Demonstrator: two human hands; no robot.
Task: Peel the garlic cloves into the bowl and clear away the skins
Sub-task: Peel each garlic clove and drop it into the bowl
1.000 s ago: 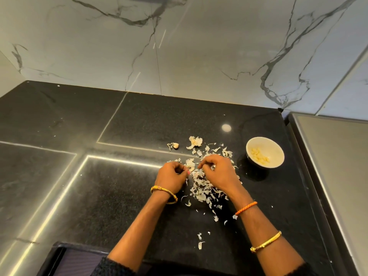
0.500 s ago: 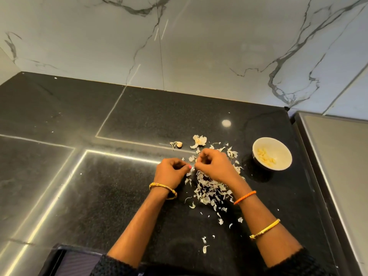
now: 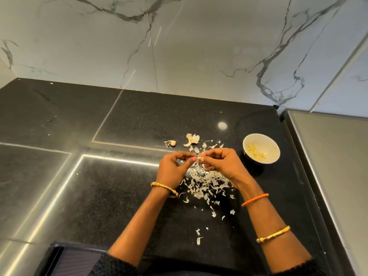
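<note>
Pale garlic clove (image 3: 199, 158) pinched between both hands' fingers (image 3: 192, 159)

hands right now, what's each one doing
Left hand: pinching the garlic clove at its fingertips.
Right hand: pinching the same clove from the other side.

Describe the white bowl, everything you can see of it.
The bowl is small, round and white inside, glossy like ceramic, with what looks like a dark outer wall low at its near side. It stands upright on the black countertop, to the right of the right hand and apart from it. A small cluster of pale yellow peeled cloves lies in its bottom. Neither hand touches it.
</note>
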